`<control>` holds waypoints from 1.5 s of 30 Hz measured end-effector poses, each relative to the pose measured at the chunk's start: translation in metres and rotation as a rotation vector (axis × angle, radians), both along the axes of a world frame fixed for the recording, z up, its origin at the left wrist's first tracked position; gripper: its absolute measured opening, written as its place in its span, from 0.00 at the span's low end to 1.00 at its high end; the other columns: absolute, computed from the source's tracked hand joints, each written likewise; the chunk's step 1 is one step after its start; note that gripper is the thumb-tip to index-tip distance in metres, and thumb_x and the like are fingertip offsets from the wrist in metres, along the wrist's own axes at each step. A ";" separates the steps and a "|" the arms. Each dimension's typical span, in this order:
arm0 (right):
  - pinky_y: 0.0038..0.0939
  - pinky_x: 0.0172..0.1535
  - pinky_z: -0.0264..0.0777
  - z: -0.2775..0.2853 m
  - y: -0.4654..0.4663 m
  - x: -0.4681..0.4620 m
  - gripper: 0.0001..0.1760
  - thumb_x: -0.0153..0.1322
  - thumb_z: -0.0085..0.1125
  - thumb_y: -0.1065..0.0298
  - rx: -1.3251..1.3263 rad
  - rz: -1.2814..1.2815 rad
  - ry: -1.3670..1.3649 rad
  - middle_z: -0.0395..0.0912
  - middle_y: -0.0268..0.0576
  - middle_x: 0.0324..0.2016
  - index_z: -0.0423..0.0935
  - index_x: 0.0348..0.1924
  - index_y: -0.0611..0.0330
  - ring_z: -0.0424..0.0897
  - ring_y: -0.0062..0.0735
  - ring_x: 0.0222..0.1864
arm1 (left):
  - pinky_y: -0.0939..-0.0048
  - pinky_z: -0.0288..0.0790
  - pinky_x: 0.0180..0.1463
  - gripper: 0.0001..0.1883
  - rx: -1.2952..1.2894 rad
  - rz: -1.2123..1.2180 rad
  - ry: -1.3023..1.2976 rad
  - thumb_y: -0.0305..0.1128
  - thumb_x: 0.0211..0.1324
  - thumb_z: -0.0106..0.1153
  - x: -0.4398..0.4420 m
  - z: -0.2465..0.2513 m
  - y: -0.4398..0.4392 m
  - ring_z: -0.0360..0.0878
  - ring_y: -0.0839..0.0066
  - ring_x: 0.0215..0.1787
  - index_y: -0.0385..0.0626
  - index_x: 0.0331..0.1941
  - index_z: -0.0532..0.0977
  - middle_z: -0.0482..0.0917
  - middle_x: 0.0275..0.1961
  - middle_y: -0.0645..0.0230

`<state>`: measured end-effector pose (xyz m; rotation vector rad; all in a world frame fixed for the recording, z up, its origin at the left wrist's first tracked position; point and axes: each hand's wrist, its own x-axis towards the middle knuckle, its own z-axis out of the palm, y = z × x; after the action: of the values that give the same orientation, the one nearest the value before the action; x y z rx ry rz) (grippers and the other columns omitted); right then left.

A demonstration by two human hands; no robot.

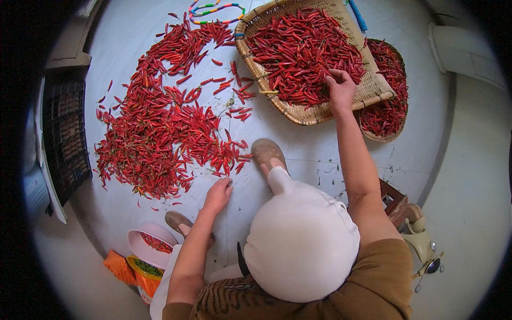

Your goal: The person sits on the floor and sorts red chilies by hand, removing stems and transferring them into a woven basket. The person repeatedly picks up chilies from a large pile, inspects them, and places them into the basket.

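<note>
My right hand [343, 90] is over the near right part of a woven bamboo winnowing basket [280, 106]. Its thumb and fingertips are close together at the red chili peppers [296, 52] heaped inside; whether they pinch one is hidden. Lower down, my left hand [218, 195] hangs just above the pale floor with bent fingers, and what may be in it is too small to tell. Beyond it, a wide spread of red chili peppers [148, 148] covers the floor, some still bearing green stems. Loose peppers [240, 92] lie between that spread and the basket.
Another basket of peppers [384, 92] sits partly under the first one's right edge. A pink basin [162, 260] and a yellow-rimmed container of green stems [148, 268] stand at lower left. A black crate [66, 132] is left. My shoe [269, 154] is between the peppers.
</note>
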<state>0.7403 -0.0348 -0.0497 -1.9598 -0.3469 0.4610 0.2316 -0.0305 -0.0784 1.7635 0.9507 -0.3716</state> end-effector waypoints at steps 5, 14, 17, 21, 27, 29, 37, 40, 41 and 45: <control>0.32 0.48 0.85 0.006 -0.002 -0.004 0.16 0.73 0.63 0.82 0.427 -0.210 0.656 0.83 0.51 0.46 0.74 0.54 0.71 0.86 0.39 0.44 | 0.57 0.76 0.57 0.14 0.001 -0.038 0.046 0.29 0.63 0.61 -0.005 -0.003 0.000 0.82 0.51 0.52 0.38 0.51 0.79 0.83 0.49 0.50; 0.24 0.34 0.78 0.006 -0.018 0.005 0.11 0.79 0.57 0.69 0.728 -0.123 1.076 0.83 0.46 0.37 0.77 0.50 0.68 0.81 0.32 0.33 | 0.57 0.75 0.59 0.14 -0.026 -0.023 0.013 0.30 0.64 0.60 0.001 -0.004 -0.004 0.82 0.49 0.54 0.37 0.50 0.80 0.83 0.50 0.48; 0.23 0.29 0.69 0.018 -0.014 -0.003 0.15 0.80 0.55 0.61 0.727 -0.072 1.142 0.81 0.41 0.31 0.80 0.47 0.65 0.75 0.25 0.27 | 0.56 0.75 0.60 0.14 -0.032 -0.021 0.019 0.30 0.64 0.60 0.004 -0.001 -0.003 0.82 0.48 0.54 0.37 0.50 0.80 0.83 0.51 0.48; 0.24 0.25 0.66 0.042 -0.031 -0.018 0.14 0.78 0.56 0.57 0.301 0.450 1.117 0.80 0.35 0.24 0.84 0.43 0.58 0.71 0.20 0.21 | 0.56 0.75 0.60 0.14 -0.023 -0.029 0.022 0.31 0.64 0.60 0.004 -0.003 -0.003 0.81 0.48 0.55 0.37 0.50 0.80 0.83 0.51 0.48; 0.23 0.18 0.66 0.099 -0.051 -0.070 0.10 0.72 0.66 0.63 -0.936 1.045 0.629 0.87 0.40 0.29 0.85 0.38 0.61 0.79 0.20 0.17 | 0.54 0.75 0.58 0.13 -0.004 -0.028 0.026 0.32 0.65 0.59 0.001 -0.005 -0.002 0.81 0.48 0.53 0.39 0.50 0.80 0.83 0.50 0.49; 0.26 0.23 0.72 0.095 -0.037 -0.072 0.11 0.71 0.67 0.63 -0.644 0.895 0.601 0.86 0.42 0.27 0.85 0.38 0.63 0.81 0.25 0.20 | 0.53 0.75 0.57 0.13 -0.010 -0.032 0.031 0.32 0.65 0.59 -0.002 -0.006 -0.004 0.81 0.48 0.53 0.40 0.50 0.80 0.83 0.51 0.50; 0.51 0.50 0.80 0.042 0.040 -0.047 0.25 0.65 0.70 0.68 -0.318 0.576 -0.663 0.69 0.53 0.63 0.77 0.55 0.54 0.74 0.54 0.58 | 0.54 0.75 0.58 0.13 -0.009 -0.033 0.015 0.31 0.65 0.60 -0.002 -0.005 -0.008 0.82 0.48 0.53 0.40 0.50 0.80 0.83 0.51 0.50; 0.56 0.50 0.81 0.025 0.065 -0.041 0.32 0.61 0.70 0.72 -0.537 0.616 -0.690 0.59 0.53 0.71 0.74 0.60 0.48 0.68 0.62 0.62 | 0.54 0.75 0.58 0.13 -0.019 -0.042 0.010 0.32 0.65 0.60 -0.002 -0.006 -0.009 0.82 0.48 0.53 0.40 0.49 0.81 0.84 0.51 0.50; 0.56 0.50 0.82 0.019 0.073 -0.035 0.31 0.61 0.69 0.72 -0.537 0.616 -0.734 0.59 0.52 0.71 0.74 0.58 0.49 0.69 0.62 0.62 | 0.54 0.75 0.58 0.13 -0.022 -0.049 0.015 0.32 0.65 0.60 -0.002 -0.006 -0.010 0.82 0.48 0.53 0.40 0.49 0.81 0.84 0.51 0.50; 0.51 0.50 0.82 0.009 0.109 -0.012 0.23 0.61 0.67 0.74 -0.500 0.595 -0.872 0.64 0.50 0.67 0.78 0.50 0.51 0.71 0.60 0.60 | 0.54 0.75 0.58 0.13 -0.033 -0.057 0.035 0.33 0.66 0.59 -0.004 -0.008 -0.010 0.82 0.48 0.54 0.40 0.50 0.80 0.83 0.51 0.50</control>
<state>0.7285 0.0742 -0.0409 -2.4546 -1.5121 0.0128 0.2281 -0.0404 -0.0861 1.7618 0.9157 -0.4535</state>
